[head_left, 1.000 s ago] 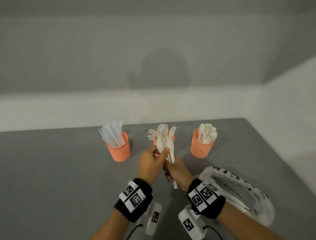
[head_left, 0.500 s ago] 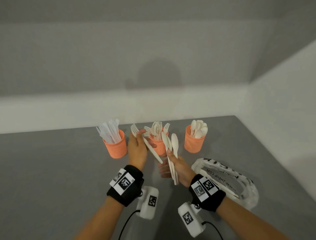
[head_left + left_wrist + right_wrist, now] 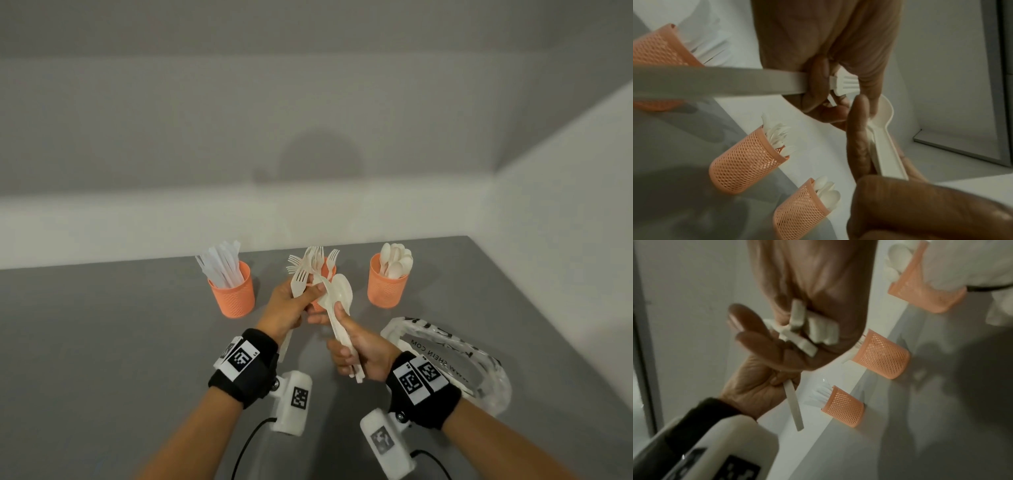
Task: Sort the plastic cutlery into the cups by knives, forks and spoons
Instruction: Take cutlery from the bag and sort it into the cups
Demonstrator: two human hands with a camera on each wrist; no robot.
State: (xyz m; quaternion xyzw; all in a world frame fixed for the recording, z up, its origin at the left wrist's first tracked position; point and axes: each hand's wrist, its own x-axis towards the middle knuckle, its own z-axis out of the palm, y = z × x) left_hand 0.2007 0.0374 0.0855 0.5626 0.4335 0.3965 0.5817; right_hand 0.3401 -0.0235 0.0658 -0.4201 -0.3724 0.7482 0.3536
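Note:
Three orange mesh cups stand in a row: the knife cup [image 3: 233, 291] on the left, the fork cup [image 3: 324, 265] half hidden behind my hands, and the spoon cup [image 3: 387, 287] on the right. My left hand [image 3: 306, 293] grips one white fork [image 3: 298, 282], tines up, just in front of the fork cup. The fork's handle [image 3: 715, 81] crosses the left wrist view. My right hand [image 3: 344, 329] holds a bundle of white cutlery [image 3: 339, 298] with spoons on top, and its handle ends [image 3: 812, 331] stick out below the palm. The two hands touch.
A crumpled clear plastic bag [image 3: 479, 370] lies on the grey table [image 3: 102, 342] right of my right wrist. White walls close the back and the right side. Bare table stretches to the left of the knife cup.
My left hand drew one fork out of the bundle to the left, then came back against the bundle, still holding the fork. My right hand kept hold of the bundle.

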